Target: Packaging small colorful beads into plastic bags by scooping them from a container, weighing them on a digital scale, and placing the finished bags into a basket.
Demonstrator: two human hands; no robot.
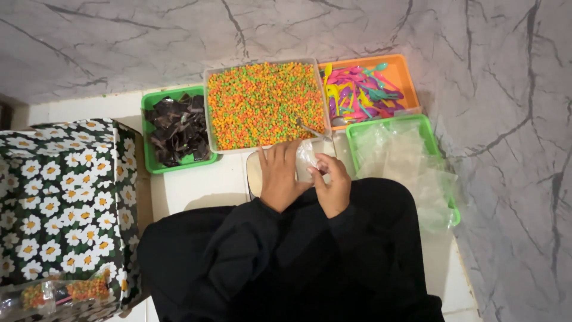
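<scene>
My left hand [279, 176] lies flat over a small white scale or board [254, 173] and holds one edge of a small clear plastic bag [306, 160]. My right hand [331, 186] pinches the other side of that bag just above my lap. Right beyond the hands stands a clear tub of orange, green and yellow puffed pellets [262, 104], with a metal spoon [311, 129] resting in its near right corner.
A green tray of dark wrappers [177, 129] sits left of the tub. An orange tray of coloured plastic spoons [362, 91] is at the back right, a green tray of clear bags [405, 158] at the right. A daisy-patterned box [62, 203] holding filled bags stands at left.
</scene>
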